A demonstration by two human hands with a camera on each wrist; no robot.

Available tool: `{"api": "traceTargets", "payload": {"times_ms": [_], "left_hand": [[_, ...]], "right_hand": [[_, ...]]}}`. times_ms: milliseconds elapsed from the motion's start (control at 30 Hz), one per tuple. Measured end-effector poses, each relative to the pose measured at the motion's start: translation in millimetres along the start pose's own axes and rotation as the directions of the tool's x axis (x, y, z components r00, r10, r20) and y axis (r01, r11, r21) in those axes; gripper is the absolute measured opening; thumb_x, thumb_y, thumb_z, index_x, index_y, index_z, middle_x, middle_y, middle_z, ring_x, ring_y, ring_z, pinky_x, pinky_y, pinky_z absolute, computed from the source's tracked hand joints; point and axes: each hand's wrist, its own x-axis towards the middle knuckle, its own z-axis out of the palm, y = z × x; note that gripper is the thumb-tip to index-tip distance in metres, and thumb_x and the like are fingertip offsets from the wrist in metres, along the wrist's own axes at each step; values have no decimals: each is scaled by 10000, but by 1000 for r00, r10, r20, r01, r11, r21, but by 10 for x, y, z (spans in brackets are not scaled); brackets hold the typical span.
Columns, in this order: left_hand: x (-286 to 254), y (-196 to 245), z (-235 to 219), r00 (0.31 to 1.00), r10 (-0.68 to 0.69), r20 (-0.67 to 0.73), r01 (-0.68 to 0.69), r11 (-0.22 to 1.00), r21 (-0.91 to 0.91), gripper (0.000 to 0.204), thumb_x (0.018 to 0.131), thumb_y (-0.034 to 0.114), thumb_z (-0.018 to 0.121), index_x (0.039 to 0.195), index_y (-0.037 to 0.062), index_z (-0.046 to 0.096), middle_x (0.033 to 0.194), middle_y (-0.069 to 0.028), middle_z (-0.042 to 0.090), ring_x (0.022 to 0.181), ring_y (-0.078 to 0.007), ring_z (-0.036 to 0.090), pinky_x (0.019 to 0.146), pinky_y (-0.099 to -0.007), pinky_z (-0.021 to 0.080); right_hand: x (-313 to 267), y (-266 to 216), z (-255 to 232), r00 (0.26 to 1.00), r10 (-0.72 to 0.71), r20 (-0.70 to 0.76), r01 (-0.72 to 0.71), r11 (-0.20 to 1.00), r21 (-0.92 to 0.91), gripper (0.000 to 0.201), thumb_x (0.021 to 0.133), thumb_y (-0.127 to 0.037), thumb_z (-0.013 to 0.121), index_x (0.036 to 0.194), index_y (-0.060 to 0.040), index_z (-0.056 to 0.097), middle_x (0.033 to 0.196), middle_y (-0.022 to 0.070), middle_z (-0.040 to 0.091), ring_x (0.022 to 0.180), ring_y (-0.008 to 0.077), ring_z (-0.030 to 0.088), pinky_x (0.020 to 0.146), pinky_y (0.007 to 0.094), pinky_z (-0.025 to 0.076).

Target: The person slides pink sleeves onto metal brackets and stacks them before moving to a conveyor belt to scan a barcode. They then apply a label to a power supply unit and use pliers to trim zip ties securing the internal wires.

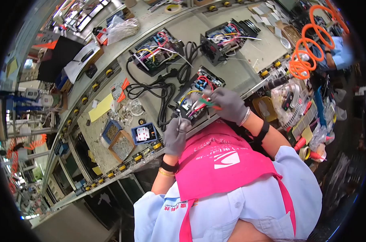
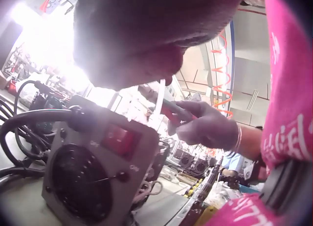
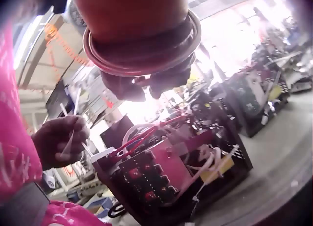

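An open electronics unit [image 1: 199,90] with a black case, circuit boards and red, yellow and white wires stands right in front of me. The left wrist view shows its end panel with a round fan [image 2: 80,184], a red rocker switch [image 2: 121,139] and a black power cord [image 2: 36,117]. My gloved left hand [image 1: 175,137] pinches a thin white strip [image 2: 159,98], like a cable tie, at the unit's near left corner. In my gloved right hand [image 1: 230,105] is a pair of cutters with red and green handles [image 1: 207,103], held above the unit's right side.
Two similar open units [image 1: 156,52] [image 1: 225,40] stand farther back, with coiled black cords [image 1: 163,90] beside them. To the left are small parts boxes [image 1: 122,147] and a blue tray [image 1: 151,136]. An orange coiled hose [image 1: 300,60] hangs at right, near another person's arm.
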Motion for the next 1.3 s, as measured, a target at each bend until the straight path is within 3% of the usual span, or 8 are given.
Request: {"api": "traceTargets", "payload": {"times_ms": [100,200,267,367,467,600,800,1300], "left_hand": [[-40,-55,298,968,152,198,-164,985,45,152,914,161,483,934,23,545,862,-103,606,820,-238,575,735,-319,442],[-15,-116,637,865,26,502,-88,991,101,172,920,184,437,991,53,524,853,-164,604,828,-344,581,752,-388,443],[39,-176,875,814,-222,536,55,949,311,236,904,240,469,1080,93,523,880,-180,609,852,-366,581,749,-397,449],[145,-242,1120,882,-176,437,-30,904,426,340,868,307,530,1156,131,502,879,-182,620,834,-386,587,712,-425,459],[370,-386,1313,899,-93,429,-262,670,695,482,809,223,577,1265,171,430,823,-167,633,681,-362,614,580,-457,460],[563,-634,1591,917,-21,398,-346,456,820,440,809,198,538,1236,166,435,758,-146,628,619,-349,610,522,-456,460],[570,-729,1593,923,67,379,-383,268,884,263,816,144,488,1078,127,509,741,-105,613,569,-280,620,458,-389,470],[491,-706,1544,892,228,389,-449,363,817,227,761,120,506,977,137,573,778,-61,607,641,-278,605,530,-387,474]], "right_hand": [[-393,222,-28,871,309,-381,-138,900,413,526,709,42,565,1229,-4,503,1095,139,577,983,207,581,866,310,452],[-914,521,130,783,477,-399,-257,833,491,534,708,32,578,1235,10,493,1044,120,576,951,189,569,891,289,426],[-1167,574,167,786,519,-335,-405,842,355,547,690,2,605,1228,-45,517,966,91,564,847,199,575,787,281,464],[-1483,692,356,725,652,-223,-587,754,295,566,651,-101,665,1206,-126,550,884,82,547,758,239,580,670,301,486],[-1683,776,590,778,573,-256,-532,819,216,568,645,-138,684,1198,-129,552,896,93,555,722,262,573,642,332,485],[-1664,765,728,852,504,-141,-521,843,-131,630,608,-218,690,1217,-176,532,965,68,538,886,256,542,759,404,421],[-1348,743,849,904,409,-127,-423,897,-126,623,615,-231,664,1221,-191,527,1004,69,527,955,266,501,871,425,342],[-1201,703,883,920,388,-55,-392,910,-133,646,616,-234,669,1241,-196,515,1002,61,515,963,256,499,921,428,310]]}}
